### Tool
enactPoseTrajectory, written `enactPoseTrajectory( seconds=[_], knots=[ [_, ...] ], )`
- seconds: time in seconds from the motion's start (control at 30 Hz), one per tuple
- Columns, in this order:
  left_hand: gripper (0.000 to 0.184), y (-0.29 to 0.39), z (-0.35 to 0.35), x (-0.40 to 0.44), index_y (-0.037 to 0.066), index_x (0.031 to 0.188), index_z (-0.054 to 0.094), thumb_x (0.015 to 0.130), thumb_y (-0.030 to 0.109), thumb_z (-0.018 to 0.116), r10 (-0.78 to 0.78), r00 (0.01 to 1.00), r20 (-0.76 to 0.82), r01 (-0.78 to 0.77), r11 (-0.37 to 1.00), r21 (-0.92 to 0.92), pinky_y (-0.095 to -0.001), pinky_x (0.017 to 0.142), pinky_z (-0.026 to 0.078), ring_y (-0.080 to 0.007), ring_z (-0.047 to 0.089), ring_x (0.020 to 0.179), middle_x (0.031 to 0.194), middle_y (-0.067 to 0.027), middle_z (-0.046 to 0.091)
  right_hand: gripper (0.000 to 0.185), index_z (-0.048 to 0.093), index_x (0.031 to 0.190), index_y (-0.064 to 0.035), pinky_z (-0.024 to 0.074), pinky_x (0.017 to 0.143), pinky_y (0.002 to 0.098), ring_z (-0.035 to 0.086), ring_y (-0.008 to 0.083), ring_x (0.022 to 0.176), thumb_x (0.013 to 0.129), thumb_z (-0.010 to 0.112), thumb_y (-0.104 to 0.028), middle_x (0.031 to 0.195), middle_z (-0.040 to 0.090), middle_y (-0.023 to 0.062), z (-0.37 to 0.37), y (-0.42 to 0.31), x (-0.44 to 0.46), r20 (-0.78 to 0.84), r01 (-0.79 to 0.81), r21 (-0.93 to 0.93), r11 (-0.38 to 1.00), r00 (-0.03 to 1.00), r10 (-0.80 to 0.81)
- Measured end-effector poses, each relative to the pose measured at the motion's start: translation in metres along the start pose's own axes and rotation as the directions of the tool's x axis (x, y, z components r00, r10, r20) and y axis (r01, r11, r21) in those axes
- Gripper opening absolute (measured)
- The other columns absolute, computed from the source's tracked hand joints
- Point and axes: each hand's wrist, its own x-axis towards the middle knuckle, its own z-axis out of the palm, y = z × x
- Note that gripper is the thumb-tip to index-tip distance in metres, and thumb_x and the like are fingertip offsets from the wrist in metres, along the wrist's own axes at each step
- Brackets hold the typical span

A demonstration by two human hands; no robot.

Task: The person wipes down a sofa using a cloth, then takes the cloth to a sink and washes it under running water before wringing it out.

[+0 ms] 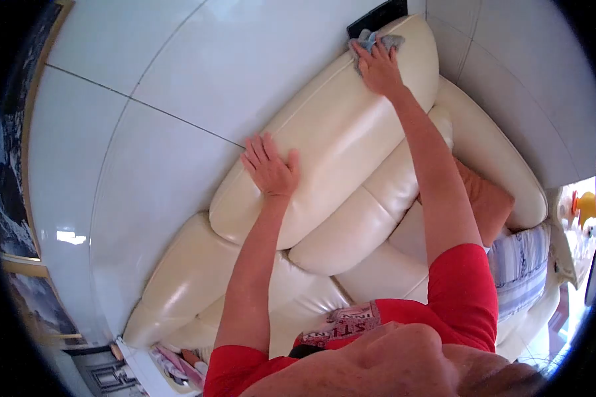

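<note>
A cream leather sofa backrest runs diagonally across the head view. My left hand lies flat on its top edge, fingers spread and holding nothing. Farther along, at the upper end of the backrest, my right hand presses on a crumpled grey-blue cloth. Its fingers are over the cloth, which rests on the top of the backrest by the wall. Part of the cloth is hidden under the hand.
White wall panels stand behind the sofa. A dark rectangular object is by the cloth. An orange cushion and a striped cushion lie on the right. Framed pictures hang at far left.
</note>
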Motion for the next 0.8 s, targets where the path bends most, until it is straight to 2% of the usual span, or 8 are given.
enactPoseTrajectory(
  seconds=[0.43,0.47,0.53,0.6,0.63,0.67,0.7,0.8],
  knots=[
    [0.068,0.002,0.014,0.002,0.0,0.13,0.036,0.081,0.047,0.047,-0.018,1.0,-0.01,0.019,0.998,0.056,-0.0565,0.104,0.019,-0.04,0.03,0.127,0.132,-0.0224,0.038,0.041,0.047,0.13,-0.0177,0.0331,0.097,0.0555,0.041,0.0344,0.123,0.09,0.039,-0.027,0.118,0.054,0.0152,0.004,0.063,0.028,0.096,0.237,0.017,0.971,0.967,-0.238],
    [0.069,0.001,0.017,0.001,0.0,0.13,0.036,0.081,0.047,0.047,-0.008,1.0,-0.025,0.01,0.998,0.065,-0.0565,0.104,0.019,-0.04,0.03,0.128,0.133,-0.0227,0.038,0.038,0.049,0.126,-0.0148,0.0363,0.095,0.0497,0.045,0.0351,0.117,0.091,0.04,-0.027,0.114,0.056,0.0158,-0.001,0.073,0.034,0.023,-0.069,0.381,0.922,0.998,0.065],
    [0.069,0.001,0.018,-0.002,0.0,0.13,0.035,0.081,0.046,0.047,0.0,1.0,-0.03,0.002,0.997,0.073,-0.0565,0.104,0.019,-0.0399,0.029,0.128,0.133,-0.0231,0.037,0.035,0.053,0.117,-0.0029,0.0433,0.087,0.0372,0.056,0.0358,0.102,0.092,0.043,-0.025,0.109,0.06,0.0168,-0.05,0.07,0.044,0.095,-0.32,0.839,0.44,0.883,0.46],
    [0.07,0.002,0.016,0.0,0.0,0.13,0.035,0.08,0.047,0.048,-0.012,1.0,-0.015,0.014,0.997,0.08,-0.0558,0.104,0.019,-0.0396,0.029,0.128,0.134,-0.0232,0.037,0.037,0.055,0.115,0.0012,0.0455,0.088,0.038,0.058,0.0325,0.1,0.093,0.042,-0.025,0.111,0.06,0.0149,-0.085,0.079,0.042,-0.055,-0.204,0.419,0.885,0.967,0.249],
    [0.07,0.001,0.016,0.0,0.0,0.13,0.035,0.08,0.047,0.048,-0.012,1.0,-0.013,0.013,0.997,0.079,-0.0558,0.104,0.019,-0.0396,0.029,0.128,0.134,-0.0232,0.037,0.037,0.055,0.115,0.0012,0.0455,0.088,0.038,0.058,0.0325,0.1,0.093,0.042,-0.025,0.111,0.06,0.0149,-0.083,0.087,0.045,-0.054,-0.205,0.418,0.885,0.967,0.25],
    [0.071,0.002,0.016,0.0,0.0,0.131,0.035,0.08,0.047,0.049,-0.016,1.0,-0.009,0.016,0.996,0.091,-0.0555,0.104,0.02,-0.0394,0.029,0.128,0.134,-0.0231,0.037,0.038,0.055,0.115,0.0026,0.0458,0.09,0.0384,0.058,0.031,0.101,0.094,0.039,-0.025,0.111,0.061,0.0149,-0.076,0.097,0.054,0.049,-0.168,0.916,0.364,0.948,0.314],
    [0.071,0.002,0.016,0.0,0.0,0.131,0.035,0.079,0.047,0.049,-0.02,1.0,-0.005,0.02,0.995,0.102,-0.0552,0.104,0.02,-0.0393,0.029,0.128,0.134,-0.0231,0.037,0.039,0.054,0.115,0.004,0.046,0.092,0.0387,0.058,0.0295,0.101,0.095,0.037,-0.024,0.11,0.061,0.0149,-0.075,0.103,0.058,0.17,-0.061,0.936,-0.348,0.941,0.292],
    [0.071,0.003,0.018,0.002,0.0,0.131,0.035,0.079,0.046,0.05,-0.035,0.999,-0.015,0.036,0.994,0.099,-0.0549,0.105,0.019,-0.0389,0.029,0.129,0.134,-0.023,0.037,0.04,0.054,0.117,0.0025,0.045,0.096,0.0412,0.058,0.0287,0.103,0.095,0.032,-0.023,0.11,0.061,0.016,-0.079,0.116,0.046,0.324,-0.013,0.768,-0.64,0.87,0.372]
  ],
)
